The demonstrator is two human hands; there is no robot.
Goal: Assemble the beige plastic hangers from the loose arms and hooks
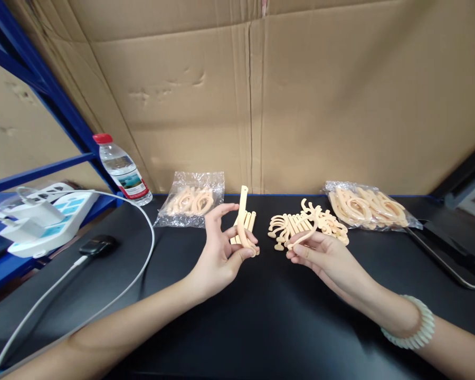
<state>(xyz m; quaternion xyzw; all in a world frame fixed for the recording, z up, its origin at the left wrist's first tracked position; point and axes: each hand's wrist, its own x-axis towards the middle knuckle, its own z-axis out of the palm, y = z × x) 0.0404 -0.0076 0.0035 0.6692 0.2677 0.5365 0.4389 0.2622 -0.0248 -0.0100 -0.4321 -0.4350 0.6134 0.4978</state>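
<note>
My left hand (pixel 221 256) pinches a beige strip (pixel 243 214) that stands upright, with a curved piece at its lower end. Whether these are joined I cannot tell. Behind those fingers lie several straight beige sticks (pixel 250 220). To the right, my right hand (pixel 324 258) holds a thin curved beige piece (pixel 305 237) between thumb and fingers. Just beyond it is a loose pile of beige pieces (pixel 328 221), some straight, some curved. The two hands are apart, both above the black table (pixel 257 327).
Clear plastic bags of beige pieces lie at the back, one left (pixel 190 201) and one right (pixel 368 207). On the left are a water bottle (pixel 124 171), a white power strip (pixel 63 221), a black plug-like object (pixel 98 245) and a looping white cable (pixel 152 237). Cardboard (pixel 182 105) stands behind.
</note>
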